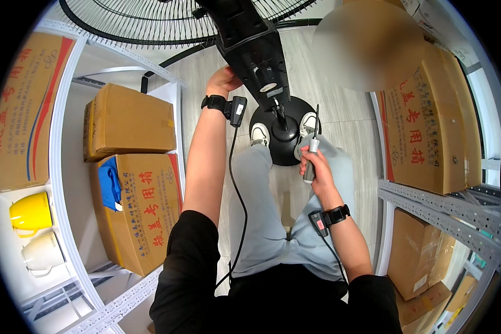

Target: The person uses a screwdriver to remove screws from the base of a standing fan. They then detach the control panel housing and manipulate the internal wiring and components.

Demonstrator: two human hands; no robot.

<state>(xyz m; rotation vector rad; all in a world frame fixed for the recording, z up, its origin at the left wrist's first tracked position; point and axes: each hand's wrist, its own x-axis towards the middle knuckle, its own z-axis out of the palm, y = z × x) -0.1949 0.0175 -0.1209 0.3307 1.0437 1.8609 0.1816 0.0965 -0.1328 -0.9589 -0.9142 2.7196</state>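
Observation:
A black pedestal fan (252, 50) stands in front of me, its wire cage at the top of the view and its round base (284, 153) on the floor between my shoes. My left hand (225, 79) is at the left side of the fan's black housing, fingers curled against it and partly hidden behind it. My right hand (317, 168) is closed around the grey handle of a screwdriver (313, 147), held above my right knee. Its dark shaft points away from me, to the right of the fan's pole and apart from it.
On the left, a white metal shelf (67, 111) holds cardboard boxes (129, 125), a blue cloth (109, 183), a yellow mug (30, 214) and a white mug (43, 253). More boxes (417, 119) fill the right shelf (440, 209). Cables hang from both wrist straps.

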